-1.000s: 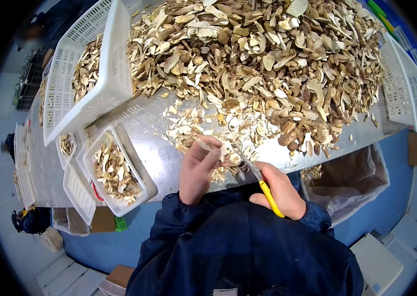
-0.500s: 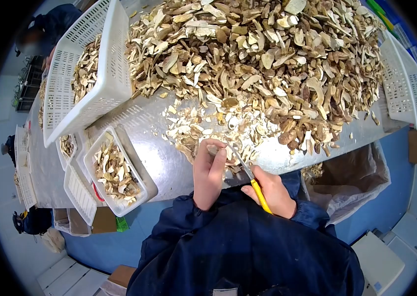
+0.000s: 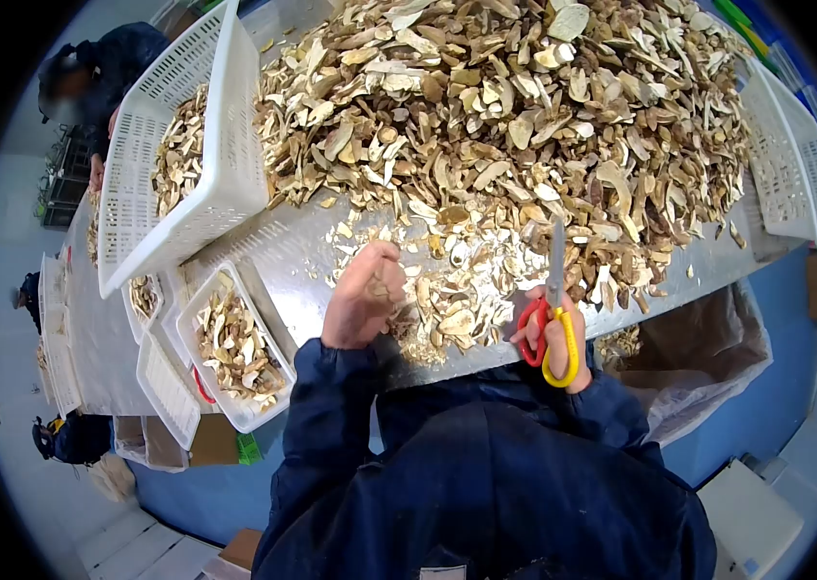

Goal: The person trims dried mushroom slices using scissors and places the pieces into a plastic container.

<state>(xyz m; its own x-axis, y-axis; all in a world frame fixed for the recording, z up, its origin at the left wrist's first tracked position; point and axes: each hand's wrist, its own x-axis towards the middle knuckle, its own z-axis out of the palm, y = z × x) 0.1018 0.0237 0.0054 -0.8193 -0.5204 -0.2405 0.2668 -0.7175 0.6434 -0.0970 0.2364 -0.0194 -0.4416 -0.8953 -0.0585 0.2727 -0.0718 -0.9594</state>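
My left hand (image 3: 358, 298) is closed, its fingers curled in at the left edge of a patch of small pale mushroom pieces (image 3: 466, 280). Whatever those fingers hold, if anything, is hidden. In my right hand (image 3: 575, 340) are scissors (image 3: 555, 266) with one red and one yellow handle loop. Their blades point away from me over the pieces and look closed together. Beyond both hands rises a big heap of dried mushroom slices (image 3: 515, 126) on the metal table (image 3: 307, 290).
A white perforated basket (image 3: 225, 145) holding slices stands at the left of the heap, another basket (image 3: 795, 164) at the right. A white tray (image 3: 278, 396) of slices sits front left. Below the right table edge hangs a lined bin (image 3: 708, 348). A co-worker (image 3: 109, 72) is at the far left.
My hands have moved apart: the left forward and to the left, its fingers curling in; the right to the right and forward. The scissors have swung from pointing up-left to nearly straight ahead.
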